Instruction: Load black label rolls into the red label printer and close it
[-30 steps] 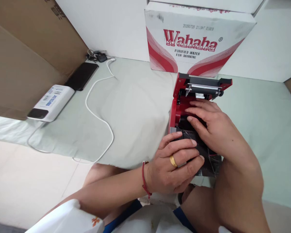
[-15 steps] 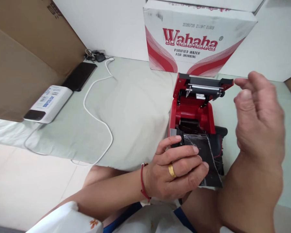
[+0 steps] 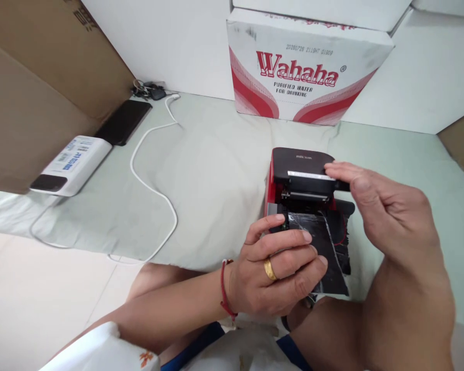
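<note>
A small label printer point(image 3: 268, 193) with a red body stands on the cloth in front of me. Its black lid point(image 3: 301, 162) is tilted down over the body, with a gap at the front where a metal bar and dark inner parts show. Out of the front runs a strip of shiny black film point(image 3: 327, 257). My left hand point(image 3: 278, 268) has its fingers across the film and the printer's front left corner, the thumb hidden below. On the lid's right edge, my right hand point(image 3: 390, 211) rests its outstretched fingertips without gripping.
A white and red water carton point(image 3: 297, 77) stands behind the printer. To the left lie a white power bank point(image 3: 73, 167), a dark phone point(image 3: 126, 121), keys point(image 3: 149, 90) and a white cable point(image 3: 154, 190). A brown cardboard box point(image 3: 42, 93) borders the left side.
The printer's lid has swung from raised down toward the body, with my right hand moving down and left onto it. My left hand stays on the film.
</note>
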Available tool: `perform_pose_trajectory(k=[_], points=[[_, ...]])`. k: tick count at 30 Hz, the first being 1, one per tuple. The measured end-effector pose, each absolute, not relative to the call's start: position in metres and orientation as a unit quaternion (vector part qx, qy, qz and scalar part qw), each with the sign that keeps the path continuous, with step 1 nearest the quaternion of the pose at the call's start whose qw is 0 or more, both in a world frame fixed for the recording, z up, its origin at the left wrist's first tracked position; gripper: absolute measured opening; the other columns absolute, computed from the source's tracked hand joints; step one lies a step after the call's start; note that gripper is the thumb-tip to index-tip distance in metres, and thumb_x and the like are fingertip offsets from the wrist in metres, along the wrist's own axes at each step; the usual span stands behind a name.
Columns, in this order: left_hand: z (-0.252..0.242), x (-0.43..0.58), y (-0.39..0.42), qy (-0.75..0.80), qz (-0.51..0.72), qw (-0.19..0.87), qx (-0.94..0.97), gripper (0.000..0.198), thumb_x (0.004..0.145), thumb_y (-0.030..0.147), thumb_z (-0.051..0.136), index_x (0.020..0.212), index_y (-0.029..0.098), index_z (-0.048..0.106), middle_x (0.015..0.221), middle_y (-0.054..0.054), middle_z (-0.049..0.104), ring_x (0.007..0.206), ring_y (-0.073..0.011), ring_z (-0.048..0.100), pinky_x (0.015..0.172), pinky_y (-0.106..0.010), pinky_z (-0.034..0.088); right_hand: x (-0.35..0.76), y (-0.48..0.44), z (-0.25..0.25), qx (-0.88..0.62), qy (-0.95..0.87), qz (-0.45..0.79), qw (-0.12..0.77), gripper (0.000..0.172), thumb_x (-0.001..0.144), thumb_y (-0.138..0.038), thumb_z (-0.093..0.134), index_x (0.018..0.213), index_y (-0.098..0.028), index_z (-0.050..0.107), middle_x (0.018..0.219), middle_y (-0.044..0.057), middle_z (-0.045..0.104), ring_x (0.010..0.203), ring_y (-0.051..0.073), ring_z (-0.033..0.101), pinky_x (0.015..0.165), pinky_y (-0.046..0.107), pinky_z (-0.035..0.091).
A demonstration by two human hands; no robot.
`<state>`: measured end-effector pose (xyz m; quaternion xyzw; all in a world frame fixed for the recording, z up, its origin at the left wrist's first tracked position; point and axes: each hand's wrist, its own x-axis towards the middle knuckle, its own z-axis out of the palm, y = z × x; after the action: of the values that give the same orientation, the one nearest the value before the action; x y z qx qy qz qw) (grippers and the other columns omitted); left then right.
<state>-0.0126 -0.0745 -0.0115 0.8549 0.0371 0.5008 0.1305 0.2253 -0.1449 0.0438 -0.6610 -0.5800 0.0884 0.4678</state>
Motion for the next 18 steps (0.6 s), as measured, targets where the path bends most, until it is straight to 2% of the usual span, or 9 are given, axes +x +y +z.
perform_pose_trajectory(k=[3, 6, 8, 11, 14, 18], points=[[-0.013, -0.018, -0.066, 0.021, 0.488, 0.151, 0.859, 0.027, 0.114, 0.033, 0.064, 0.130, 0.022, 0.082, 0.105, -0.002, 0.093, 0.121, -0.0212, 0.086, 0.142, -0.040, 0.047, 0.230, -0.159, 0.042, -0.654, -0.640, 0.111, 0.388, 0.028, 0.120, -0.037, 0.067, 0.137, -0.040, 0.090, 0.147, -0.003, 0.087, 0.143, 0.025, 0.081, 0.131, 0.050, 0.064], [-0.018, -0.024, -0.052, 0.030, 0.515, 0.180, 0.838, 0.055, 0.119, 0.059, 0.051, 0.157, 0.025, 0.071, 0.127, -0.008, 0.092, 0.133, -0.0279, 0.084, 0.134, -0.049, 0.055, 0.233, -0.168, 0.036, -0.648, -0.667, 0.093, 0.355, 0.035, 0.118, -0.032, 0.069, 0.149, -0.039, 0.084, 0.156, -0.002, 0.081, 0.153, 0.025, 0.075, 0.134, 0.048, 0.062], [-0.023, -0.027, -0.042, 0.073, 0.530, 0.217, 0.816, 0.061, 0.121, 0.058, 0.043, 0.173, 0.029, 0.058, 0.142, -0.010, 0.089, 0.144, -0.0302, 0.080, 0.134, -0.053, 0.053, 0.234, -0.171, 0.033, -0.644, -0.676, 0.088, 0.349, 0.038, 0.118, -0.029, 0.069, 0.153, -0.038, 0.081, 0.160, -0.002, 0.079, 0.156, 0.024, 0.071, 0.135, 0.046, 0.060], [-0.026, -0.030, -0.032, 0.149, 0.488, 0.285, 0.811, 0.058, 0.126, 0.050, 0.034, 0.179, 0.033, 0.050, 0.150, -0.010, 0.086, 0.148, -0.0279, 0.079, 0.142, -0.055, 0.041, 0.236, -0.171, 0.031, -0.636, -0.682, 0.095, 0.349, 0.041, 0.118, -0.026, 0.067, 0.155, -0.037, 0.080, 0.161, -0.001, 0.078, 0.158, 0.024, 0.070, 0.137, 0.047, 0.058], [-0.025, -0.033, -0.027, 0.161, 0.448, 0.288, 0.831, 0.055, 0.127, 0.045, 0.035, 0.178, 0.032, 0.053, 0.147, -0.008, 0.088, 0.141, -0.0243, 0.082, 0.141, -0.050, 0.040, 0.239, -0.172, 0.029, -0.624, -0.691, 0.103, 0.349, 0.045, 0.118, -0.023, 0.066, 0.159, -0.039, 0.077, 0.163, -0.001, 0.077, 0.160, 0.025, 0.068, 0.139, 0.050, 0.056], [-0.022, -0.034, -0.026, 0.168, 0.445, 0.212, 0.854, 0.051, 0.126, 0.036, 0.038, 0.169, 0.032, 0.064, 0.137, -0.003, 0.092, 0.123, -0.0229, 0.086, 0.133, -0.047, 0.040, 0.240, -0.174, 0.026, -0.605, -0.709, 0.095, 0.350, 0.052, 0.117, -0.018, 0.065, 0.163, -0.041, 0.073, 0.166, 0.000, 0.075, 0.161, 0.026, 0.067, 0.137, 0.052, 0.058]])
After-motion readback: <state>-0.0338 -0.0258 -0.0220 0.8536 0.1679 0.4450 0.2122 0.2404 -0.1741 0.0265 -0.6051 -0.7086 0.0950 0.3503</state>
